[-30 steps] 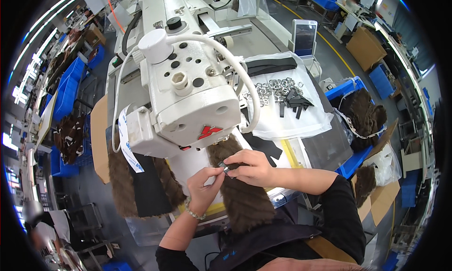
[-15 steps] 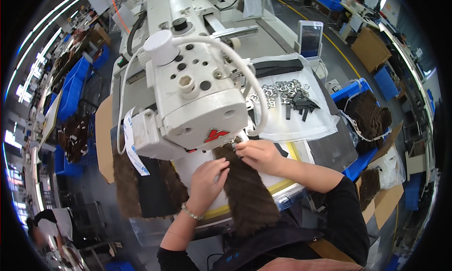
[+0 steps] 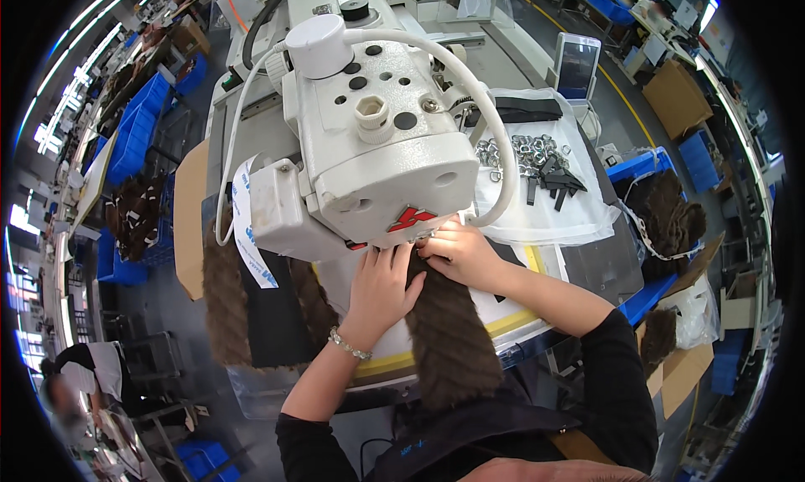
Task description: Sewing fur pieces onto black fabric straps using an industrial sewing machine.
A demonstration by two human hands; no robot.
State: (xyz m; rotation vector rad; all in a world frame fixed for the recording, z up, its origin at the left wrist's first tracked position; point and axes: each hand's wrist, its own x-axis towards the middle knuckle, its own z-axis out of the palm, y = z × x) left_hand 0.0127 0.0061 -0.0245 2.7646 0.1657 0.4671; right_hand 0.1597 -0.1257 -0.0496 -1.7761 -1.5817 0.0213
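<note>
One sewing machine (image 3: 394, 180) stands over the work, and two hands are at its front. One brown fur strip (image 3: 453, 339) lies below the machine, its upper end at the machine's front edge, its lower end reaching past the table's near edge with its yellow tape (image 3: 503, 327). The left hand (image 3: 381, 289) has fingers extended together and thumb apart, on the strip's left side; the right hand (image 3: 461, 251) has fingers bent over its right side. Fingertips of both are partly hidden at the machine, so whether either grips cannot be told. One bracelet (image 3: 348, 345) is on the left wrist.

Left of the machine: one fur piece with a black panel (image 3: 268, 323) between two fur bands. Right of the machine: one white sheet (image 3: 553, 226) bearing metal rings (image 3: 520, 153) and black tabs (image 3: 563, 180), both too overlapped to count; behind these, one screen (image 3: 577, 67).

Clearance is tight between fingers and machine; below the machine, white tabletop shows between strip and right forearm.
</note>
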